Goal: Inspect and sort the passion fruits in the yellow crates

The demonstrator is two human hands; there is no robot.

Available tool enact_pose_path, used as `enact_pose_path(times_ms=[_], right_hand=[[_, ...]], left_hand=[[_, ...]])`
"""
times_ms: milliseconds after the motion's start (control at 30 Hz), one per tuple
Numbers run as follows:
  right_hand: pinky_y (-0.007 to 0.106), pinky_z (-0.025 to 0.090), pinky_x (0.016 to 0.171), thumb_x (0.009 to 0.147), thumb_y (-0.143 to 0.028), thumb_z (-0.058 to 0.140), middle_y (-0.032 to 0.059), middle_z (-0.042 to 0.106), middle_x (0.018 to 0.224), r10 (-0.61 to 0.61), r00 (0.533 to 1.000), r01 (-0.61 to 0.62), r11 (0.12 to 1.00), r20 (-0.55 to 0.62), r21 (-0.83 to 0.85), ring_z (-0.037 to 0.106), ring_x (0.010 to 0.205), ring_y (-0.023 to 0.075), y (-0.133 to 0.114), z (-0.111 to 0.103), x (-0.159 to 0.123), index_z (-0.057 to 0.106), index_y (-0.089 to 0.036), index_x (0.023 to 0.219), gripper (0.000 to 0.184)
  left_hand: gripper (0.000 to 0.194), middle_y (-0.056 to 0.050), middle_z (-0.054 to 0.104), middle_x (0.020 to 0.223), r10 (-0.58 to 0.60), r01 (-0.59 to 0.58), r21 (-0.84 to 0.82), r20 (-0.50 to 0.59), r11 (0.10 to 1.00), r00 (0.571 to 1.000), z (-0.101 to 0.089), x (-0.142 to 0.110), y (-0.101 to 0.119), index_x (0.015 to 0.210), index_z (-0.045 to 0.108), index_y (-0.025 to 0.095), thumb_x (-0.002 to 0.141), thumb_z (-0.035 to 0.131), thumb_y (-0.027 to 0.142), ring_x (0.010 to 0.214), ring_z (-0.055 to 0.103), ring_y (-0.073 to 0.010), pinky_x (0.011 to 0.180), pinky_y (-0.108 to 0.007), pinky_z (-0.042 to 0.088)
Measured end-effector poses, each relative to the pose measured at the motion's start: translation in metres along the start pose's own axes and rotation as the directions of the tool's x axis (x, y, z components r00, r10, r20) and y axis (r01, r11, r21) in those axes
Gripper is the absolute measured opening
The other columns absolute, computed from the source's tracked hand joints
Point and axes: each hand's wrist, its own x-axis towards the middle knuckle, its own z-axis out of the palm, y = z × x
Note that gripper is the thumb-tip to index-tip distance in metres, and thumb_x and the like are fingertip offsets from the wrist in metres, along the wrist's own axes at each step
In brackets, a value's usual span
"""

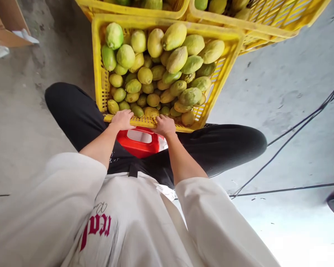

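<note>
A yellow plastic crate (228, 74) stands in front of me, filled with several oval, green-to-yellow fruits (145, 75) that look like lemons. The larger fruits lie toward the far side and right, the smaller ones nearer me. My left hand (123, 119) is closed over the crate's near rim, left of its middle. On the same rim, a little to the right, my right hand (165, 126) is also closed, its fingers curled over the inside edge. Neither hand holds a fruit.
Two more yellow crates (247, 26) with similar fruits adjoin the far side. Between my bent legs is a red plastic object (137, 146) with a wide slot. Black cables (292, 129) cross the concrete floor at right. A cardboard box (15, 22) stands at far left.
</note>
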Motion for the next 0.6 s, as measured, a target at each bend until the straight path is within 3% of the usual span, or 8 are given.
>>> enact_pose_path(times_ms=[200, 400, 600], right_hand=[[0.045, 0.057, 0.099, 0.110, -0.046, 0.075, 0.0311, 0.079, 0.141, -0.017, 0.997, 0.017, 1.000, -0.075, -0.010, 0.070, 0.131, 0.0462, 0.003, 0.014, 0.003, 0.082, -0.007, 0.143, 0.052], [0.045, 0.055, 0.102, 0.111, -0.050, 0.075, 0.0307, 0.077, 0.141, -0.031, 0.993, 0.030, 0.999, -0.114, -0.014, 0.067, 0.132, 0.0461, 0.007, 0.023, 0.004, 0.082, -0.007, 0.141, 0.053], [0.048, 0.055, 0.107, 0.111, -0.054, 0.075, 0.0328, 0.070, 0.151, -0.038, 0.989, 0.038, 0.999, -0.144, -0.003, 0.059, 0.142, 0.0493, 0.008, 0.025, 0.004, 0.078, -0.007, 0.145, 0.058]], left_hand=[[0.059, -0.022, 0.075, 0.159, -0.025, 0.024, -0.052, -0.031, 0.998, 0.999, 0.004, 0.000, -0.001, 0.150, 0.077, 0.012, 0.102, 0.084, 0.045, 0.154, 0.068, -0.0427, 0.132, -0.053, 0.056], [0.105, -0.029, 0.042, 0.193, -0.005, -0.028, -0.166, -0.197, 0.986, 0.980, 0.010, -0.001, -0.004, 0.182, 0.051, 0.011, 0.090, 0.098, 0.035, 0.181, 0.042, -0.0484, 0.153, -0.060, 0.028], [0.127, -0.024, 0.027, 0.202, -0.018, -0.034, -0.230, -0.221, 0.973, 0.975, 0.014, -0.001, -0.006, 0.191, 0.037, 0.020, 0.084, 0.104, 0.035, 0.188, 0.029, -0.0487, 0.157, -0.064, 0.011]])
